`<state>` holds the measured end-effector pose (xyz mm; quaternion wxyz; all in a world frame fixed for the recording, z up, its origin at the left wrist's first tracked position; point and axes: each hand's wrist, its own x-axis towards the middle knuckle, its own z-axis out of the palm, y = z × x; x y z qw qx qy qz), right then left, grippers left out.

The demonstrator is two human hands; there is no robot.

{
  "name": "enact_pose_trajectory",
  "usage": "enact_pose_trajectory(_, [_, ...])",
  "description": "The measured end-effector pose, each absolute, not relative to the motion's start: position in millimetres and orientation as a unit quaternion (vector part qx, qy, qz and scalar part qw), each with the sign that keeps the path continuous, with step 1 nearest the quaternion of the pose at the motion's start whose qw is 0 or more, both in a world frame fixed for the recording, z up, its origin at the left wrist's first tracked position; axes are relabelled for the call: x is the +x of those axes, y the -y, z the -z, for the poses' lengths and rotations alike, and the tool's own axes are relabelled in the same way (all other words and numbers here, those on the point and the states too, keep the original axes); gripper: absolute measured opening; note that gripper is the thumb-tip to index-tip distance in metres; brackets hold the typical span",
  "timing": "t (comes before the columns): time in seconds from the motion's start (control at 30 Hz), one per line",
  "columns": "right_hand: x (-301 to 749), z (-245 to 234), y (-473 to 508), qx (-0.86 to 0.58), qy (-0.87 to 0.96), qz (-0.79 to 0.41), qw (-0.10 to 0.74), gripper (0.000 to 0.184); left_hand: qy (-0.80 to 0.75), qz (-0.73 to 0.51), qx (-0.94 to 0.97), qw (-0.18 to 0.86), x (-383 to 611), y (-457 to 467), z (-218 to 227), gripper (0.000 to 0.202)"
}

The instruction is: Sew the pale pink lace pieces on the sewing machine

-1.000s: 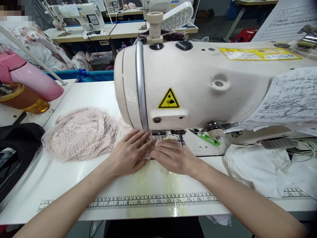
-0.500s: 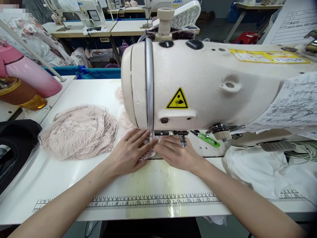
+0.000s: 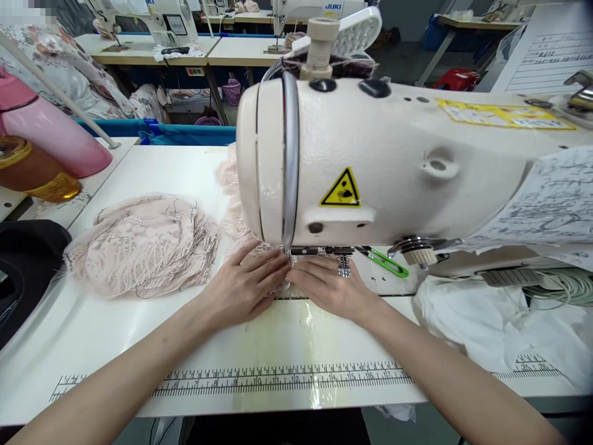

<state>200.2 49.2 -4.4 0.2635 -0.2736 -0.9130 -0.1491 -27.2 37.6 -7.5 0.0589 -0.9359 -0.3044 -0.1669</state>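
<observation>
My left hand (image 3: 243, 285) lies flat, fingers stretched out, on a small piece of pink lace (image 3: 278, 285) under the head of a cream sewing machine (image 3: 393, 161). My right hand (image 3: 330, 285) rests flat beside it, fingertips touching the lace just before the presser foot (image 3: 343, 266). Both hands press the lace onto the white table (image 3: 139, 346). More of the lace (image 3: 229, 185) trails out behind the machine on the left. The needle itself is hidden by the machine head.
A pile of pink lace pieces (image 3: 143, 244) lies left of my hands. Green thread snips (image 3: 384, 262) lie right of the foot. White cloth (image 3: 491, 321) is heaped at right. A printed ruler (image 3: 278, 377) runs along the front edge. A pink bottle (image 3: 50, 133) lies far left.
The lace has fed farther back under the foot, with more showing behind the machine. Both hands have crept slightly forward with it. The camera has shifted a little leftward.
</observation>
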Motion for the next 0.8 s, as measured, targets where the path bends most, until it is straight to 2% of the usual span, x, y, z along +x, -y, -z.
enact_pose_trajectory(0.27, [196.9, 18.7, -47.5, -0.249, 0.936, 0.079, 0.236, 0.023, 0.291, 0.187, -0.935, 0.075, -31.2, -41.3, 2.2, 0.025])
enact_pose_trajectory(0.8, [191.9, 21.7, -48.6, -0.273, 0.92, 0.07, 0.273, 0.024, 0.33, 0.161, -0.924, 0.11, -30.0, -42.3, 2.7, 0.021])
